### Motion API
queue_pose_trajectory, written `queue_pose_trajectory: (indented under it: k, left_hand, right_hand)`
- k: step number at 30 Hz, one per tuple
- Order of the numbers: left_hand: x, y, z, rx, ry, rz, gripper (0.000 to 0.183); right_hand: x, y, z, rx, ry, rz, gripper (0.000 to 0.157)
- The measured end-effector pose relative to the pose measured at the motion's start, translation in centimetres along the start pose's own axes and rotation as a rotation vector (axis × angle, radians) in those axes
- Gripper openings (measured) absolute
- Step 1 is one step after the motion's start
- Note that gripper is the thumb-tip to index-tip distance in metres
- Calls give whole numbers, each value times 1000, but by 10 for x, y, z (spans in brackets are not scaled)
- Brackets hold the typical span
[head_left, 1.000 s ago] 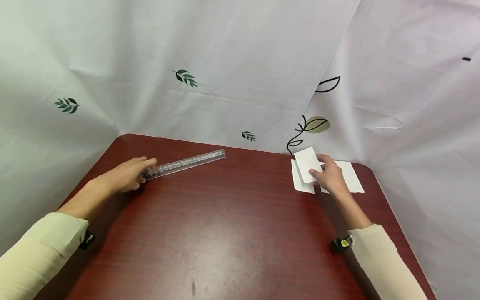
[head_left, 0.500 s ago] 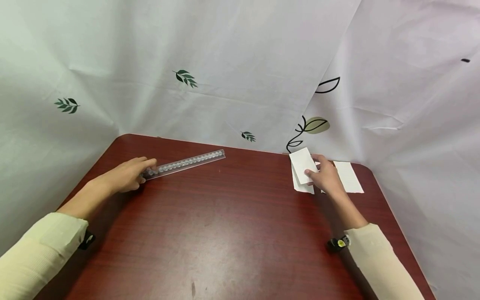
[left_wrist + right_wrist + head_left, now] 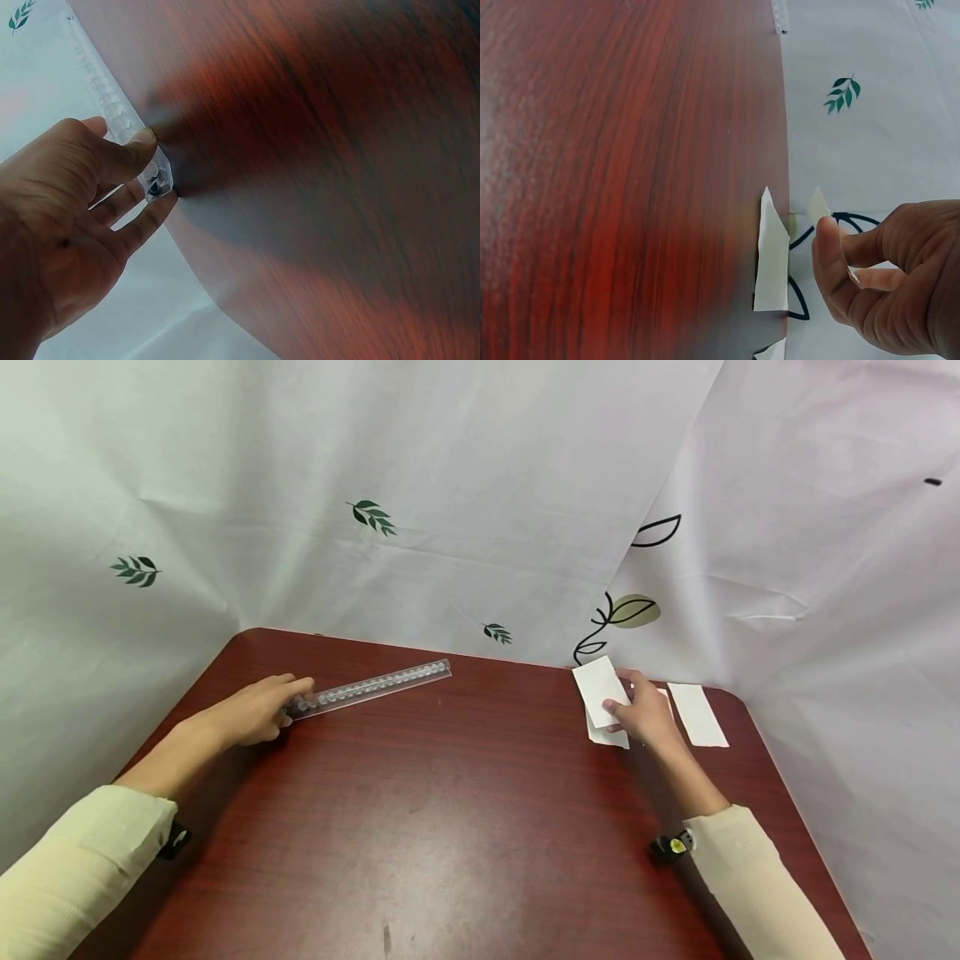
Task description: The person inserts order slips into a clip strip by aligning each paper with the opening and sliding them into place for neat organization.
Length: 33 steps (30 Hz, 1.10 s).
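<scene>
At the left, my left hand (image 3: 255,712) grips the near end of a long clear plastic case (image 3: 382,683) lying slantwise on the table. A row of round clear pieces shows inside it. In the left wrist view the thumb and fingers hold the case's end (image 3: 156,180). Over at the right, my right hand (image 3: 645,710) pinches a white paper slip (image 3: 600,689) between thumb and fingers. The slip overlaps another paper piece (image 3: 609,737) in the head view; the right wrist view shows it raised off the table. A further piece lies partly hidden behind the hand.
One more white paper strip (image 3: 697,714) lies right of my right hand, near the table's back right corner. The dark red wooden table (image 3: 450,818) has white leaf-printed cloth (image 3: 450,485) hanging behind it and on both sides.
My right hand has moved a little left with the paper slip, uncovering more of the strip at the right. The left hand and the clear case have stayed still.
</scene>
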<state>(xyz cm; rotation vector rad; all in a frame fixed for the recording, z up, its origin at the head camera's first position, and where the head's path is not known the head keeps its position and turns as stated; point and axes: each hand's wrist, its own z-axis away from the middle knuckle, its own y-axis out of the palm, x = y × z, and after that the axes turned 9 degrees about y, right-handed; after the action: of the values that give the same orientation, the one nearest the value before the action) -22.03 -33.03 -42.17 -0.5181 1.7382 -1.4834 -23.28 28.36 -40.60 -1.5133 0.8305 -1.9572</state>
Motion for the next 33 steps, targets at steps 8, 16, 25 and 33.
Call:
queue_pose_trajectory:
  k: [8,16,25,33]
  left_hand:
    - [0,0,1,11,-7,5,47]
    - [0,1,1,9,0,14,50]
    - [0,1,1,7,2,8,49]
    - [-1,1,0,6,1,6,48]
  right_hand:
    - [2,5,1,12,6,-15,73]
    - [3,5,-1,28,-4,-5,75]
    - [7,5,0,41,-20,5,74]
    - [9,10,-2,33,-26,-4,73]
